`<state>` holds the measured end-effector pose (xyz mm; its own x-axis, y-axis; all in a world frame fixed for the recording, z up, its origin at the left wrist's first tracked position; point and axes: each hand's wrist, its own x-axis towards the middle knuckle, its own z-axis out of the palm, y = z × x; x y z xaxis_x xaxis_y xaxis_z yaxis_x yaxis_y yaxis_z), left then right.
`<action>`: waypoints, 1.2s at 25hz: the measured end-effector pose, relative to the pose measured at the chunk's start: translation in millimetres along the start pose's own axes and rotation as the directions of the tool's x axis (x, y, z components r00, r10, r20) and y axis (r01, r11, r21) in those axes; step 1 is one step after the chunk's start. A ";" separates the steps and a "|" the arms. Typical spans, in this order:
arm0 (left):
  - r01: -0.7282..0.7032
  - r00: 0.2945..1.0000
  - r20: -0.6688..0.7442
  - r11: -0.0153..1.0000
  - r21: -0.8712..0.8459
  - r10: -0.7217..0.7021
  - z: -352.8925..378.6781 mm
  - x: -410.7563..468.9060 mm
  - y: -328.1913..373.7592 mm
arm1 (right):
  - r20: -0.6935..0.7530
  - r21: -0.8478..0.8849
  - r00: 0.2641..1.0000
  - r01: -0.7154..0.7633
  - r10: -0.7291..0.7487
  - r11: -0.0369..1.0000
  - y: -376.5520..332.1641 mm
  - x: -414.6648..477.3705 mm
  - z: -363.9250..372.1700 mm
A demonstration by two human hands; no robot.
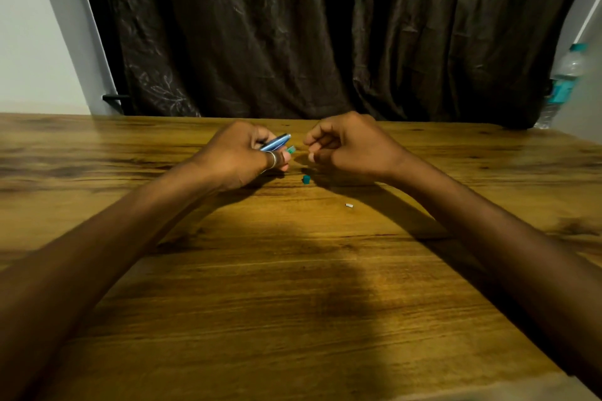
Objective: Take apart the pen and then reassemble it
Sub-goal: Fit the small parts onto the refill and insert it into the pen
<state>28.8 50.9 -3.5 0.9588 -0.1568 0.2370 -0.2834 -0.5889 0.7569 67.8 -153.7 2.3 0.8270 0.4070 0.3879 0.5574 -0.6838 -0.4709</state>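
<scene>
My left hand [241, 156] is closed around a blue pen barrel [277, 142] that points up and to the right; a small teal piece [291, 149] shows just below the barrel at my fingertips. My right hand [345, 146] is curled a short way to the right of the barrel, fingertips pinched together; whether it holds anything is too small to tell. A small teal part [306, 179] lies on the wooden table [293, 286] below and between the hands. Nearer me and to the right lies a tiny white part [349, 205].
A dark curtain [325, 26] hangs behind the table's far edge. A clear water bottle [563, 81] with a teal cap and label stands at the far right. A silver ring is on a finger of my left hand.
</scene>
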 end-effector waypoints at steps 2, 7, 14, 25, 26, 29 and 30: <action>-0.018 1.000 0.008 1.000 0.005 0.018 0.1 0.6 -0.3 | -0.018 0.255 0.996 -0.077 0.084 0.964 -5.9 -1.2 -0.4; -0.037 0.999 0.009 0.996 -0.077 0.038 -1.1 1.6 -0.4 | 0.100 0.663 0.979 -0.199 0.178 0.721 -20.1 -7.1 6.7; -0.077 0.976 -0.208 0.997 -0.030 0.069 0.3 2.3 4.8 | 0.218 0.909 0.891 -0.334 0.398 0.250 -21.1 -6.8 13.2; -0.172 0.935 -0.309 0.984 0.035 0.174 -2.1 4.1 2.4 | 0.231 0.953 0.903 -0.285 0.363 0.104 -24.1 -11.8 28.7; -0.169 0.937 -0.304 0.985 0.035 0.171 -2.4 3.6 2.5 | 0.234 0.951 0.903 -0.289 0.360 0.107 -23.2 -11.7 29.1; -0.156 0.940 -0.301 0.987 0.044 0.162 -3.4 1.8 4.5 | 0.234 0.947 0.901 -0.297 0.364 0.125 -21.0 -11.4 30.3; -0.152 0.940 -0.302 0.987 0.046 0.159 -3.6 1.7 5.3 | 0.231 0.945 0.900 -0.298 0.371 0.133 -21.0 -11.3 30.4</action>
<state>28.9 50.4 3.2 0.8499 -0.0015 0.5269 -0.4246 -0.5942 0.6831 49.0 -125.5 -16.3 0.9675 0.2528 -0.0088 -0.1026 0.3605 -0.9271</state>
